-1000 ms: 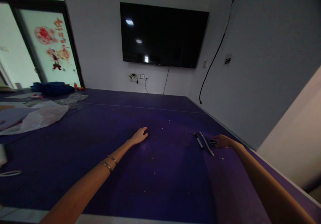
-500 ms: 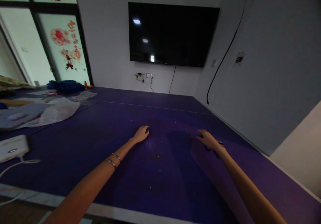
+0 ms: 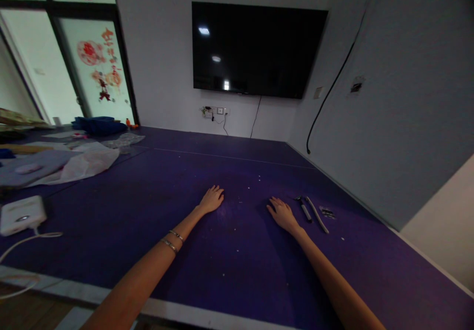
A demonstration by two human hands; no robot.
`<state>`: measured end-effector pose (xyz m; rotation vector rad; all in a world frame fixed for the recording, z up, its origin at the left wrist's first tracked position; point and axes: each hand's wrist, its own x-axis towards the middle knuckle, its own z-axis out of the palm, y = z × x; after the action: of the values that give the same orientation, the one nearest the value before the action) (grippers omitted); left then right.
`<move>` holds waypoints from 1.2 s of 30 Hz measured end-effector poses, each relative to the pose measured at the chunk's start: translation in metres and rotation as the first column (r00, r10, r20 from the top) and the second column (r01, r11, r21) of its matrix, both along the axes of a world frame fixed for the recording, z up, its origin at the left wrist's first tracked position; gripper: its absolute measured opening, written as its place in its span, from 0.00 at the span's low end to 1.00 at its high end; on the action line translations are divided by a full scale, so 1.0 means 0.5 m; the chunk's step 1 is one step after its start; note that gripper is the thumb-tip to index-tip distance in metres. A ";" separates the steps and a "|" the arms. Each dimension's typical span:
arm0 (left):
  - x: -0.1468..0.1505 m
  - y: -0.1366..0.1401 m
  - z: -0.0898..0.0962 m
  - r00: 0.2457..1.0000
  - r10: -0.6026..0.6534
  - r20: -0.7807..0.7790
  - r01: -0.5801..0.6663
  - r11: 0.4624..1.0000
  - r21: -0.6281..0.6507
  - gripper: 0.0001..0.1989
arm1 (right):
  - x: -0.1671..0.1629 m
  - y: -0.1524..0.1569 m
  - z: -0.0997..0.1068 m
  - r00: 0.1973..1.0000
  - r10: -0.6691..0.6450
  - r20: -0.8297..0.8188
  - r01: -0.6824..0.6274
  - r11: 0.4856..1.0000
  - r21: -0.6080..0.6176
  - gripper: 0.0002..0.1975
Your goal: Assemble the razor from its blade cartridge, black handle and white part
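Observation:
My left hand point(image 3: 212, 199) lies flat on the purple tabletop point(image 3: 207, 261), fingers apart and holding nothing; two bracelets circle that wrist. To its right, my right hand point(image 3: 282, 213) also rests palm down with fingers spread and nothing in them. Just beyond the right hand lies a slim tool with a grey barrel and dark ends point(image 3: 305, 210), too small to name. Beside it is a pale, slightly curved strip point(image 3: 317, 215). Farther right sits a small clear packet with dark pieces point(image 3: 327, 212). Several tiny white bits point(image 3: 248, 188) are scattered over the surface.
At the left edge sits a white box-shaped device point(image 3: 22, 215) with a white cable. Behind it are plastic bags point(image 3: 91, 162) and a dark blue cloth bundle point(image 3: 98, 125). A black cable point(image 3: 333, 83) hangs down the right wall. A television point(image 3: 259, 49) hangs ahead.
My right hand has moved left, away from the slim tool and strip, uncovering them, and now lies flat. My left hand has settled slightly right with its fingers more spread.

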<state>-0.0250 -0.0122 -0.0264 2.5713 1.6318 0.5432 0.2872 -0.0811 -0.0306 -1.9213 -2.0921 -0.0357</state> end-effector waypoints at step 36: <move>0.045 -0.021 0.064 0.958 -0.079 0.277 0.078 0.997 0.015 0.16 | 0.182 -0.024 0.077 0.917 -0.383 0.107 0.393 0.914 -0.097 0.15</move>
<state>-0.0027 -0.0224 0.0056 2.4153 1.4315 0.8560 0.3781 -0.0933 0.0078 -2.4214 -1.7591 -0.0838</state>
